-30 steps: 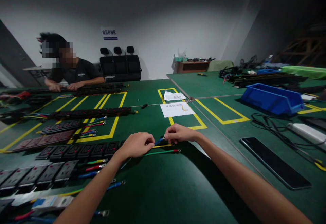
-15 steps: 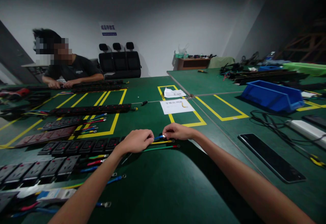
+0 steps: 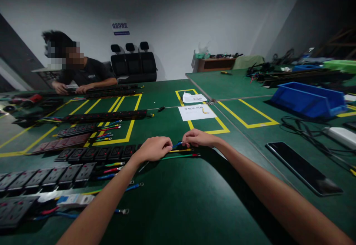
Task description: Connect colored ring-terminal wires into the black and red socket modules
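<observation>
Near the middle of the frame the left hand (image 3: 154,149) and the right hand (image 3: 198,138) meet over the green surface (image 3: 178,200), each with its fingers pinched closed on an end of a short blue wire (image 3: 177,145) stretched between them. Just below that wire, a yellow wire (image 3: 182,150) and a green wire with a red end (image 3: 179,156) lie on the surface, close to both hands. To the left of the left hand runs a row of black socket modules (image 3: 97,154), with more grey ones (image 3: 47,178) lower left, coloured leads trailing from them. A long black power strip (image 3: 105,116) lies inside yellow floor-tape lines in the mid left. A white paper sheet (image 3: 197,112) sits above the hands, a blue bin (image 3: 308,99) at the right edge, a black flat panel (image 3: 303,169) lower right. In the upper left another person (image 3: 80,75) works with both hands on a strip
</observation>
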A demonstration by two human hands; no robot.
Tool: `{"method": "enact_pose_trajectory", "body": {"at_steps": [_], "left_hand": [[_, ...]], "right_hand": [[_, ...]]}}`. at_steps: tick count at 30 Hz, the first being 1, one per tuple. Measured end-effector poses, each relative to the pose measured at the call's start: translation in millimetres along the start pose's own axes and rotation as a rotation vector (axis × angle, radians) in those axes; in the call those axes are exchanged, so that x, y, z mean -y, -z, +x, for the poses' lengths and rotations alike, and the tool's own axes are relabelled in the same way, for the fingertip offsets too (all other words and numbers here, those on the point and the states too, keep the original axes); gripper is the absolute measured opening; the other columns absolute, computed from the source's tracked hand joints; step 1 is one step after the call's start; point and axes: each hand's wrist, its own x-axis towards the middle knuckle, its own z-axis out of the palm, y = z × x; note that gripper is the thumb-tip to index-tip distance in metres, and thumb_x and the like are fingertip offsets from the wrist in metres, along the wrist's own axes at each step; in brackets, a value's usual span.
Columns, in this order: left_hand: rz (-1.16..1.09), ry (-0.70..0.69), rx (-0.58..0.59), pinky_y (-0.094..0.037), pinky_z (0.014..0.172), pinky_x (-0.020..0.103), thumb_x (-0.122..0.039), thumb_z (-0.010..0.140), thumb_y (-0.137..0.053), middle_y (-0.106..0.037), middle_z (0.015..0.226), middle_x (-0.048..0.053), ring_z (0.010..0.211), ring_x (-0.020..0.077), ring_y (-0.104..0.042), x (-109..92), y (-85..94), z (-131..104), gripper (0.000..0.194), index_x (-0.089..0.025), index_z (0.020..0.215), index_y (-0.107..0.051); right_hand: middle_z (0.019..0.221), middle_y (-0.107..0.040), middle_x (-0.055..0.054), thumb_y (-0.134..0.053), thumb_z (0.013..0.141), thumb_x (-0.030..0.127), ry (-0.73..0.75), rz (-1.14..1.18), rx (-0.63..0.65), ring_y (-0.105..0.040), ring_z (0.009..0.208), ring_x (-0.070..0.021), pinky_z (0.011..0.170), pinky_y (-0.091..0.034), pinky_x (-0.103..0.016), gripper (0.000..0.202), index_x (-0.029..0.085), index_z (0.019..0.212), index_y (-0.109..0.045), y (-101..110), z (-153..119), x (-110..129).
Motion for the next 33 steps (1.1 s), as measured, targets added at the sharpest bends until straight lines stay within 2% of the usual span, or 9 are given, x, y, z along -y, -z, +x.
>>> {"method": "enact_pose_trajectory", "body": {"at_steps": [4, 8, 19, 33], "left_hand": [[-0.002, 0.003, 0.003, -0.047, 0.074, 0.033, -0.041, 0.097, -0.049, -0.074, 0.109, 0.001, 0.095, 0.0232, -0.068, 0.6, -0.6, 0.1, 0.025, -0.028, 0.106, -0.069], [-0.005, 0.001, -0.002, -0.048, 0.075, 0.032, -0.042, 0.097, -0.05, -0.075, 0.109, 0.001, 0.095, 0.0228, -0.068, 1.2, -1.9, 0.8, 0.026, -0.028, 0.105, -0.07], [-0.001, 0.007, 0.001, -0.049, 0.077, 0.033, -0.042, 0.097, -0.05, -0.075, 0.11, 0.002, 0.093, 0.0233, -0.069, -0.7, -1.6, 0.2, 0.027, -0.028, 0.106, -0.071], [-0.019, 0.019, 0.002, -0.048, 0.077, 0.033, -0.041, 0.096, -0.05, -0.075, 0.108, 0.002, 0.093, 0.0233, -0.068, -1.2, -1.7, 0.2, 0.026, -0.028, 0.105, -0.071]], "right_hand": [[0.07, -0.06, 0.001, -0.063, 0.086, 0.046, -0.013, -0.015, 0.001, -0.047, 0.055, -0.0091, 0.05, -0.034, -0.022, 0.032, 0.015, 0.085, -0.069, -0.8, -1.7, 1.0], [0.07, -0.06, 0.001, -0.068, 0.085, 0.047, -0.006, -0.092, 0.007, -0.049, 0.058, -0.0102, 0.054, -0.037, -0.023, 0.032, 0.015, 0.087, -0.07, -1.5, -3.1, 2.7], [0.075, -0.062, -0.001, -0.065, 0.088, 0.055, 0.062, -0.208, 0.036, -0.05, 0.066, -0.013, 0.06, -0.037, -0.025, 0.042, 0.014, 0.088, -0.07, 1.5, -4.7, 4.0], [0.074, -0.06, 0.0, -0.063, 0.089, 0.061, 0.063, -0.182, 0.02, -0.048, 0.064, -0.0123, 0.059, -0.035, -0.025, 0.047, 0.014, 0.087, -0.067, -0.5, -3.6, 2.0]]}}
